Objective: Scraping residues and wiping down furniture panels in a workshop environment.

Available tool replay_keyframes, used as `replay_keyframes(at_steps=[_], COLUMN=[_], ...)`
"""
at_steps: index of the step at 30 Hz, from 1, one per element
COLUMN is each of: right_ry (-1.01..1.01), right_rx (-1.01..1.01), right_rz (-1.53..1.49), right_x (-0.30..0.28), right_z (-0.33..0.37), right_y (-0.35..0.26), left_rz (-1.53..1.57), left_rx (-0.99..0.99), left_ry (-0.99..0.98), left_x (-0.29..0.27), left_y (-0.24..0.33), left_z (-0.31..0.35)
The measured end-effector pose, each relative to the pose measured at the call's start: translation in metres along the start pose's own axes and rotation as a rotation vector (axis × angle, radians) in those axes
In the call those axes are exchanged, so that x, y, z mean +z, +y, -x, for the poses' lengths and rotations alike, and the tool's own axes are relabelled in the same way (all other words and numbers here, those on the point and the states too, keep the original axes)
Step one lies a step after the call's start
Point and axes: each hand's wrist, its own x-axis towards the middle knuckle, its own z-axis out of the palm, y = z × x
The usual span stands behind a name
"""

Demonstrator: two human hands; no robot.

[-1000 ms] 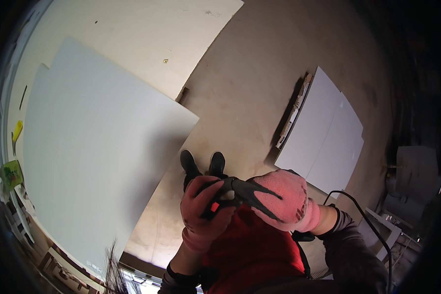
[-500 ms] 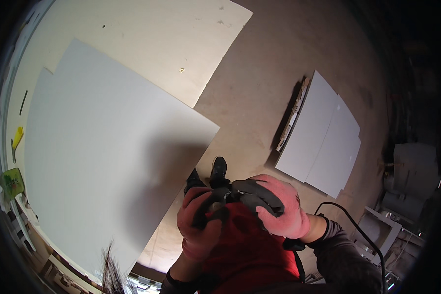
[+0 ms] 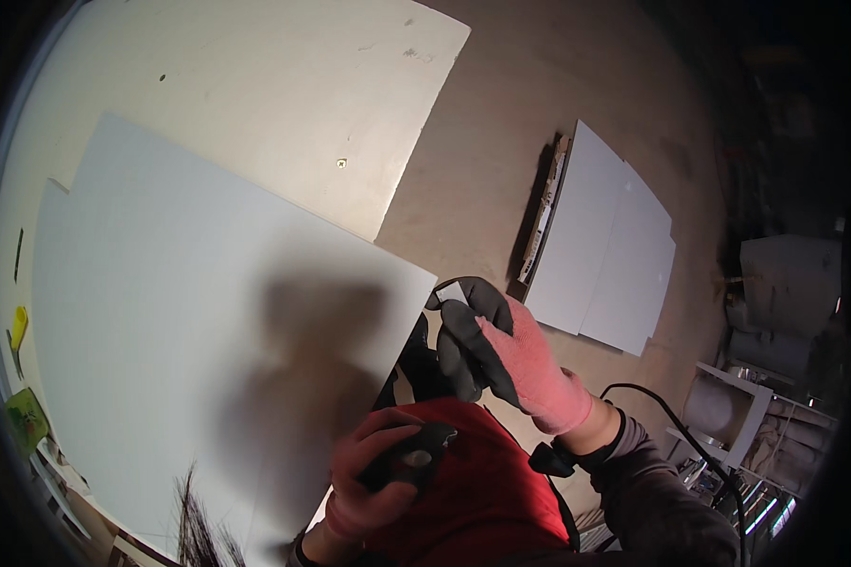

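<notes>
My right hand [image 3: 515, 354], in a pink glove with a dark grey palm, is closed with a small flat white piece [image 3: 452, 292] pinched at its fingertips. It is beside the right corner of a large pale grey panel [image 3: 161, 312]; whether it touches the panel I cannot tell. Lower and to the left, in front of my red clothing [image 3: 473, 482], my left hand [image 3: 369, 477] wears the same kind of glove. Its fingers are curled around something small and greyish, mostly hidden in the palm.
The panel lies on a cream tabletop [image 3: 284, 85] with a small brass-coloured spot [image 3: 341, 163]. At the left edge are a yellow-handled tool [image 3: 19, 328] and a green item [image 3: 26, 420]. Stacked grey panels [image 3: 600, 236] lie on the floor at right. A black cable [image 3: 676, 416] loops beside my right arm.
My hands have come apart. The right moved up to the panel's corner, where the white piece now shows in its fingers; the left dropped lower. The view has shifted slightly.
</notes>
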Motion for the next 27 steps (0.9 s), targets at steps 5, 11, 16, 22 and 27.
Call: replay_keyframes(at_steps=[5,11,16,22,27], right_ry=[0.033,0.047,0.045,0.118,0.058], right_rx=[0.057,-0.041,0.053,0.057,-0.102], right_rz=[-0.038,0.034,0.057,0.329,0.173], right_x=[0.005,0.000,-0.001,-0.002,-0.007], right_z=[-0.009,-0.013,-0.013,-0.017,-0.019], right_y=[-0.002,0.009,-0.005,-0.001,0.009], left_rz=[0.007,0.044,0.090,0.088,0.107], left_rx=[-0.017,-0.030,-0.019,-0.019,-0.019], left_ry=[-0.073,-0.070,-0.071,-0.093,-0.106], left_x=[-0.003,-0.006,-0.006,-0.008,-0.006], left_y=[0.000,-0.001,-0.001,-0.002,-0.001], left_z=[-0.011,-0.012,-0.017,-0.018,-0.019])
